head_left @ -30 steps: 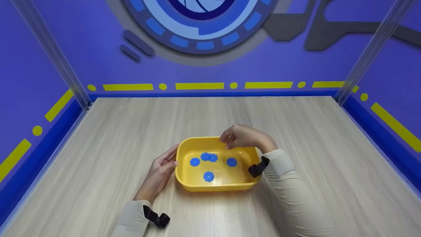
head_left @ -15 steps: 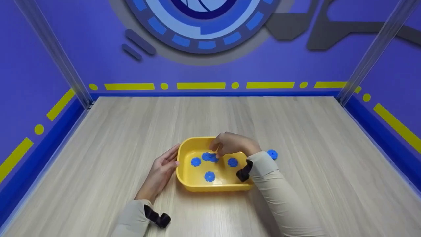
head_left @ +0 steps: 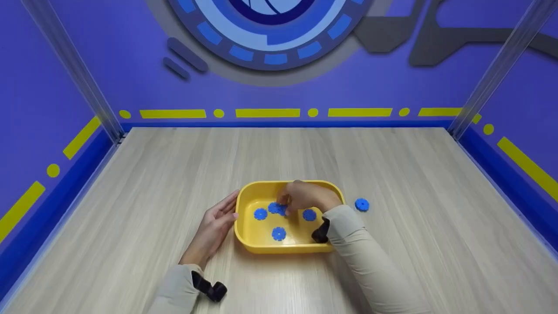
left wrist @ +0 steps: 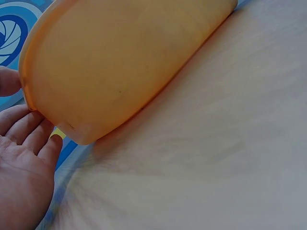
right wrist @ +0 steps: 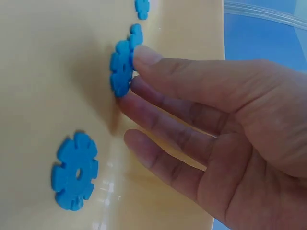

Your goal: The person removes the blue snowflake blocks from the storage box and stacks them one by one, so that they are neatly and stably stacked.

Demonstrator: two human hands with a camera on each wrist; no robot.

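The yellow plastic tub (head_left: pixel 290 249) stands on the table, with several blue notched discs lying in it. My left hand (head_left: pixel 213 226) rests against the tub's left end, its fingers straight along the outer wall and the thumb at the rim. Inside the tub, my right hand (head_left: pixel 303 196) pinches a blue notched disc (right wrist: pixel 121 69) between thumb and fingertips. That disc overlaps another blue disc (head_left: pixel 273 207). Other discs lie flat: a left disc (head_left: pixel 260 214), a front disc (head_left: pixel 279 233) and a right disc (head_left: pixel 309 215).
One more blue disc (head_left: pixel 362 204) lies on the wooden table (head_left: pixel 183 165) to the right of the tub. Blue and purple walls (head_left: pixel 279 96) enclose the table at the back and sides.
My right hand has moved left and down into the tub and onto a disc. A disc right of the tub, hidden behind the right arm at first, now shows. My left hand stays put.
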